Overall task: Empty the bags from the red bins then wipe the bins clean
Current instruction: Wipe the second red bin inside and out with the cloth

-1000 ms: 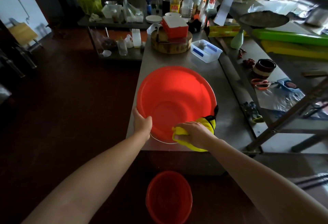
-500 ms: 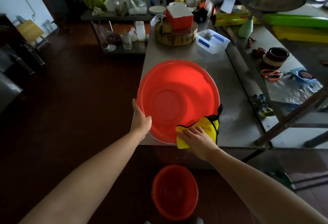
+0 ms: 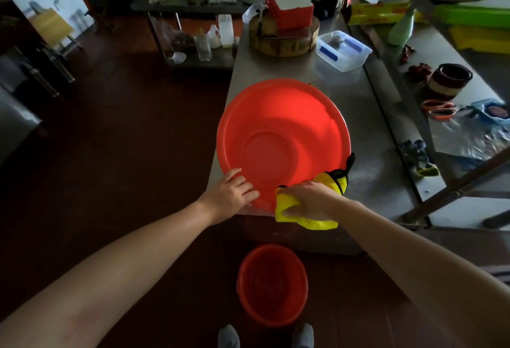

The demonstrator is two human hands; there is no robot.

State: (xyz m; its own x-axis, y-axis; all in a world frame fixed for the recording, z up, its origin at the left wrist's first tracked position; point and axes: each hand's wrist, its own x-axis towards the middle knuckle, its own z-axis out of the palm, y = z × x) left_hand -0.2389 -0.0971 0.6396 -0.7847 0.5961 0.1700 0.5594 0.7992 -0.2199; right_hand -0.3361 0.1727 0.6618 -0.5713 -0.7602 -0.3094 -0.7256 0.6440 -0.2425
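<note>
Bin [image 3: 284, 132] on worktop [image 3: 369, 160], near-left corner; left rim a bit past worktop's left edge, near rim about level w/ near edge. Left grip [image 3: 231, 193] at bin's 7 o'clock: fingers laid fairly flat over rim and inner wall, pressing, curled round nothing. Right grip [image 3: 309, 200] at 6 o'clock, closed round cloth [image 3: 306, 222], pressed to near rim. Cloth's black-trimmed corner sticking out at 4 o'clock, lower fold hanging past worktop edge. Second bin [image 3: 271, 284] on floor [image 3: 124, 140], straight below, between the arms, just ahead of shoes [image 3: 229, 336].

Room to move: open worktop strip at bin's 3 o'clock; more at 12–1 o'clock, up to tub [image 3: 343, 49] and block [image 3: 284, 41]. Wide open floor at 9 o'clock. Scissors [image 3: 437, 109] and pot [image 3: 448, 78] at 2 o'clock on next surface, well apart from bin.

Hidden or unclear: bin wall under both grips. Left thumb not made out. Most of cloth under right palm. Second bin's inside too dark, contents can't tell. Shoes cut off by bottom edge. Shelf clutter at 12 o'clock too dim to name.
</note>
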